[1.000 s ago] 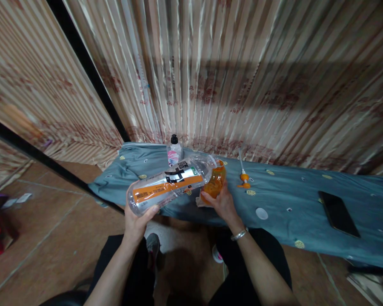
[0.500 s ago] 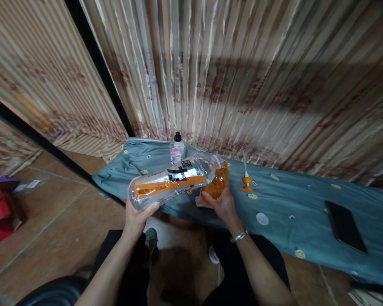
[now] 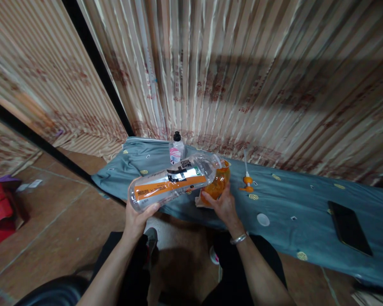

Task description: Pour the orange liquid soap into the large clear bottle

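Gripped near its base by my left hand (image 3: 139, 214), a large clear plastic bottle (image 3: 172, 182) with an orange and silver label lies tilted, its neck toward the right. Its mouth is at the top of an orange translucent bottle (image 3: 215, 187), which my right hand (image 3: 223, 206) holds around its side. Whether liquid is flowing between them I cannot tell. Under the orange bottle a pale cloth or pad (image 3: 201, 203) partly shows. Right of it lies an orange pump head (image 3: 247, 183) with a clear tube. A white round cap (image 3: 263, 219) rests nearer me.
A small clear bottle with a black cap (image 3: 177, 148) stands behind the large bottle. On the right of the teal cloth-covered surface (image 3: 293, 199) lies a black phone (image 3: 350, 228). Striped curtains (image 3: 210, 76) hang behind, with a black pole (image 3: 98, 63) at left.
Both bottles stay almost in place, held as before. The view has shifted very slightly.
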`<state>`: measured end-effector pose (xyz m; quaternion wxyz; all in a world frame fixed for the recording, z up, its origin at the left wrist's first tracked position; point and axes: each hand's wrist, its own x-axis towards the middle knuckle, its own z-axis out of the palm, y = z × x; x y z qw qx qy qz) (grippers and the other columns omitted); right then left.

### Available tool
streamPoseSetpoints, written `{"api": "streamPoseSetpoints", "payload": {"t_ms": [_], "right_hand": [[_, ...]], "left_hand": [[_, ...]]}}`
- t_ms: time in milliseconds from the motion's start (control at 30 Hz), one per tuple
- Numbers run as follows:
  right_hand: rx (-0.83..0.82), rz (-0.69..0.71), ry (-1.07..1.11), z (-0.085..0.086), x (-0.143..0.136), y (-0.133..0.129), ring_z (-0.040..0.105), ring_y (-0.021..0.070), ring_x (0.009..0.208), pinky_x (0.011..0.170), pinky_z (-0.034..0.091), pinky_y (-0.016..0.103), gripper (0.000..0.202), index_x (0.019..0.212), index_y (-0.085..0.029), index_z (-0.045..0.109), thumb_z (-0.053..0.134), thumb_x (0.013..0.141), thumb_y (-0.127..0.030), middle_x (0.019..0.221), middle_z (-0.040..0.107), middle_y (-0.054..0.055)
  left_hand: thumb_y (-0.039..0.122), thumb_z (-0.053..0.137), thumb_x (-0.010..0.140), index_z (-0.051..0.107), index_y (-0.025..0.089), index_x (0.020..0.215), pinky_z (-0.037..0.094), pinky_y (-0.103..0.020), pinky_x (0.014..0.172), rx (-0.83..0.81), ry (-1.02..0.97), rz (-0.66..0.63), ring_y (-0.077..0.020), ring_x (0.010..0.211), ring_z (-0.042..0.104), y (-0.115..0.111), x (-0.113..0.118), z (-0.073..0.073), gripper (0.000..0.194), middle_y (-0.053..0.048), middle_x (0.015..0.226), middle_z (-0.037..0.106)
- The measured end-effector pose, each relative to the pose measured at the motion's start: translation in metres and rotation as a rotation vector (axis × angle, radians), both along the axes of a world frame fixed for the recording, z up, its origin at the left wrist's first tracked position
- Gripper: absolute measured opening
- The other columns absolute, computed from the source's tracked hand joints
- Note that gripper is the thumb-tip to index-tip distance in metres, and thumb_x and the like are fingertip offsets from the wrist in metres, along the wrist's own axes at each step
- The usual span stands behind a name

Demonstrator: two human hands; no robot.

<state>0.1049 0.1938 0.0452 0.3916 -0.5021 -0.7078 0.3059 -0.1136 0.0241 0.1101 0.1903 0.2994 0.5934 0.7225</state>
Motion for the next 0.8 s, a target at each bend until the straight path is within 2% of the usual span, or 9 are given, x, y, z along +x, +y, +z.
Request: {"api": "streamPoseSetpoints", "payload": {"t_ms": [233,400,567,800], "right_hand": [[0.026,0.002,0.012,0.001,-0.001,-0.001,0.076,0.0410,0.116,0.098,0.061,0.052,0.100,0.147,-0.011,0.046,0.075,0.074,-0.073,0.132,0.074,0.025],[0.064,-0.002,0.023,0.000,-0.002,-0.002,0.076,0.0415,0.116,0.098,0.061,0.053,0.106,0.149,-0.009,0.044,0.070,0.075,-0.081,0.132,0.073,0.027],[0.074,-0.004,0.019,0.001,-0.002,-0.002,0.075,0.0417,0.116,0.097,0.061,0.054,0.107,0.146,-0.009,0.047,0.069,0.074,-0.085,0.132,0.072,0.027],[0.102,0.006,0.035,-0.001,-0.002,-0.001,0.076,0.0395,0.114,0.096,0.062,0.051,0.097,0.147,-0.009,0.047,0.072,0.079,-0.074,0.131,0.074,0.026]], "left_hand": [[0.044,0.097,0.056,0.060,0.019,0.137,0.056,-0.044,0.104,-0.013,-0.010,-0.022,-0.0321,0.114,0.073,-0.003,-0.006,-0.006,0.092,-0.012,0.125,0.074],[0.043,0.098,0.056,0.059,0.019,0.138,0.059,-0.044,0.101,-0.008,0.001,-0.040,-0.0324,0.111,0.075,-0.003,-0.007,-0.006,0.094,-0.013,0.124,0.076],[0.042,0.097,0.056,0.059,0.019,0.137,0.057,-0.043,0.103,0.006,0.022,-0.031,-0.0320,0.113,0.074,-0.003,-0.003,0.001,0.093,-0.013,0.126,0.074],[0.047,0.098,0.050,0.060,0.018,0.132,0.056,-0.048,0.103,-0.005,0.024,0.028,-0.0344,0.112,0.072,-0.001,0.007,0.015,0.095,-0.014,0.122,0.074]]}}
